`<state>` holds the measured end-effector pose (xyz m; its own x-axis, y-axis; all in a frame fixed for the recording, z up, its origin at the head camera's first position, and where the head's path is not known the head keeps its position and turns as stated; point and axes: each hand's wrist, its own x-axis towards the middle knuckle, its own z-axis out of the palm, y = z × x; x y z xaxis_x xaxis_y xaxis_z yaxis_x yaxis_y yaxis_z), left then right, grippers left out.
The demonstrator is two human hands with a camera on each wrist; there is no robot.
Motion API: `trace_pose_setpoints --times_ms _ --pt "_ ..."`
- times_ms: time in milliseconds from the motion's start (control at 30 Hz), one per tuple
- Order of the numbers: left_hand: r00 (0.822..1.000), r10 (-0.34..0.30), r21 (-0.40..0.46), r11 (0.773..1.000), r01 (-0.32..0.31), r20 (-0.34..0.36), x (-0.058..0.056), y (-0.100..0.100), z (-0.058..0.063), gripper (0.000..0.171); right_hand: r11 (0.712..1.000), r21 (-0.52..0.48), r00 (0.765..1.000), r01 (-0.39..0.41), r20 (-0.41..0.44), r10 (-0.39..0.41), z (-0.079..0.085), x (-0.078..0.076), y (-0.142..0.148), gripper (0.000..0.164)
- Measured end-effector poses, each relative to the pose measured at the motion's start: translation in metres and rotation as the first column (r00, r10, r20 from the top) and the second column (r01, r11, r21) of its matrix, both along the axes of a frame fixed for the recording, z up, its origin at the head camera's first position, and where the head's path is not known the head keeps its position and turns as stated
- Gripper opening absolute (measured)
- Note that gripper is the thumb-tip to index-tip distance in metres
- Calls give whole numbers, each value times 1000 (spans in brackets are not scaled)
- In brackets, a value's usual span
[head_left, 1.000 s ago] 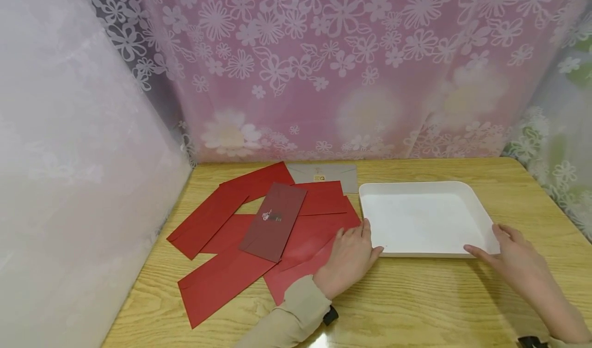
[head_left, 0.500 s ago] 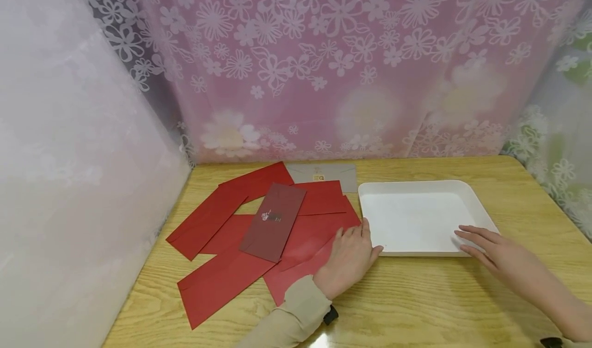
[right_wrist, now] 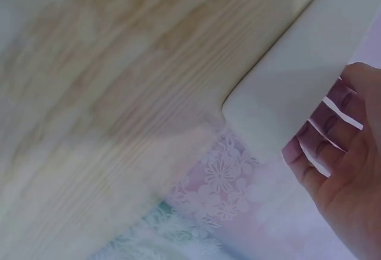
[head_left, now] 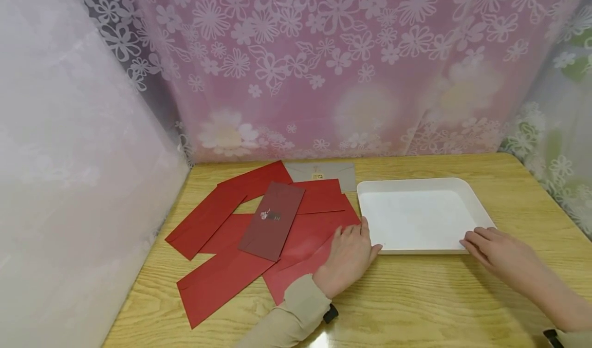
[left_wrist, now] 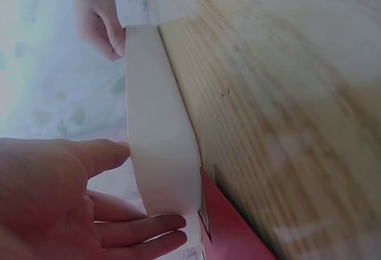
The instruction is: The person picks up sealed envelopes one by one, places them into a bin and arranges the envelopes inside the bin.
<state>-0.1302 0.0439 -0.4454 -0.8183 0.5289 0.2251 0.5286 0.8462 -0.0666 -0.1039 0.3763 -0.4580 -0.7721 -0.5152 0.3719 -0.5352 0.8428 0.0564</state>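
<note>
A shallow white rectangular tray [head_left: 418,219] lies flat on the wooden table, right of the middle. My left hand [head_left: 347,260] rests at its front left corner. In the left wrist view, the straight fingers [left_wrist: 143,231] touch the tray's outer wall, and the thumb meets its rim. At the front right corner my right hand [head_left: 506,250] holds the rim with curled fingers, the thumb outside. The right wrist view shows those fingers [right_wrist: 324,132] bent over the tray's edge [right_wrist: 297,87].
Several red envelopes [head_left: 231,281] lie overlapped on the left of the table, a dark maroon one [head_left: 273,222] on top. A grey envelope [head_left: 333,172] is partly covered at the back. A floral curtain [head_left: 342,80] hangs behind the table, and a pale sheet [head_left: 83,158] borders the left.
My right hand lifted its fingers off the front right corner, reached over the tray's inside, then came back to curl round the rim. The left hand and the tray stay in place.
</note>
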Motion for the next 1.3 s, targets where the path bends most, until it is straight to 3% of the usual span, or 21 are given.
trace_pose_setpoints --times_ms 233,533,767,900,1000,1133,1300 --pt "997 5 122 992 -15 79 -6 -17 12 52 998 50 999 -31 -22 32 0 -2 -2 18" --pt "998 56 319 946 -56 9 -23 -64 27 31 998 -5 992 -60 -113 59 -3 -8 -2 54" --pt "987 159 405 903 -147 3 -38 -115 28 21 999 22 996 -41 -81 43 -3 -9 0 40" --pt "965 262 430 871 -239 7 -47 -144 22 16 998 47 998 -35 -58 37 -5 -7 2 38" --pt "944 327 420 851 -316 50 -48 -163 19 17 997 72 998 -42 -53 46 -6 -6 3 53" --pt "909 387 373 829 -416 155 -45 -184 14 21 994 94 996 -59 -65 66 -5 -6 4 76" --pt "855 456 258 819 -512 247 -34 -204 8 34 988 110 985 -105 -127 119 -4 -9 1 80"
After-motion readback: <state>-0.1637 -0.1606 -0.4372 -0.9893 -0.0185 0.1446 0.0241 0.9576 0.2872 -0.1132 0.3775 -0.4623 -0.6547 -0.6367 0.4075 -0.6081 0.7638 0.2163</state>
